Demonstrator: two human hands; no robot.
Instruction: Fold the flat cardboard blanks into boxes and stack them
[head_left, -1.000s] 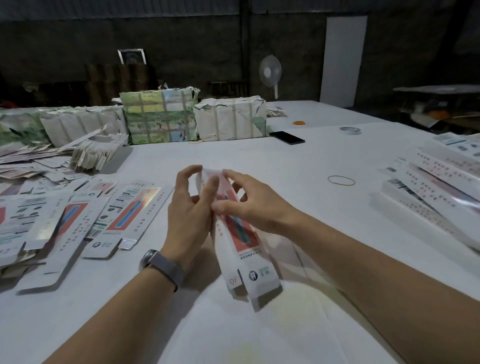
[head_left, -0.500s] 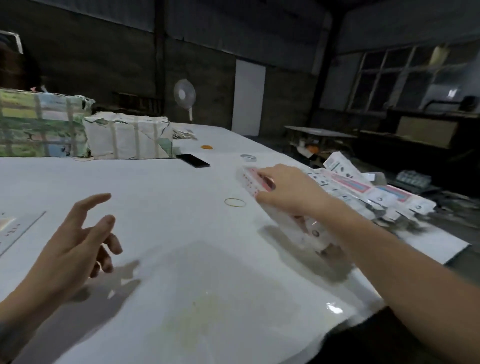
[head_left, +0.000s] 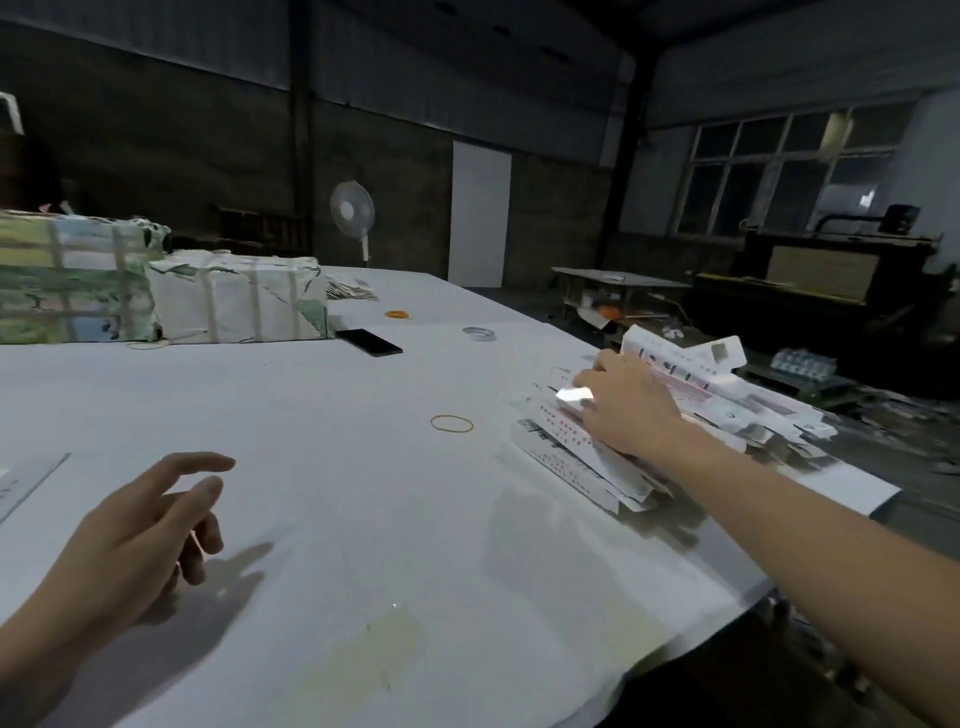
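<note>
Right hand: your right hand (head_left: 626, 402) reaches out to the pile of folded boxes (head_left: 675, 415) at the right edge of the table (head_left: 337, 467) and lies on top of it, fingers (head_left: 587, 375) spread over the printed cardboard; from this angle you cannot tell whether they are pinching a box or only pressing on it.
Left hand: your left hand (head_left: 135, 535) hovers just above the table at the lower left, fingers relaxed and slightly apart, holding nothing; its shadow falls on the sheet beside it.
Boxes: the long white boxes with red and black print lie crosswise on one another in a loose heap, the far ones jutting past the table corner.
Blank: a sliver of a flat blank (head_left: 26, 483) shows at the left edge, well apart from the heap.
Rubber band: a yellow rubber band (head_left: 451, 424) lies flat on the table between your two hands, near the heap but not touching it.
Far side: a black phone (head_left: 369, 342) lies beside a white wrapped bundle (head_left: 239, 299), which touches a green-patterned bundle (head_left: 72, 280) to its left; an orange ring (head_left: 398, 314) and a roll of tape (head_left: 479, 333) lie further back.
Background: a standing fan (head_left: 353, 210) and a white door (head_left: 480, 213) stand behind the table.
</note>
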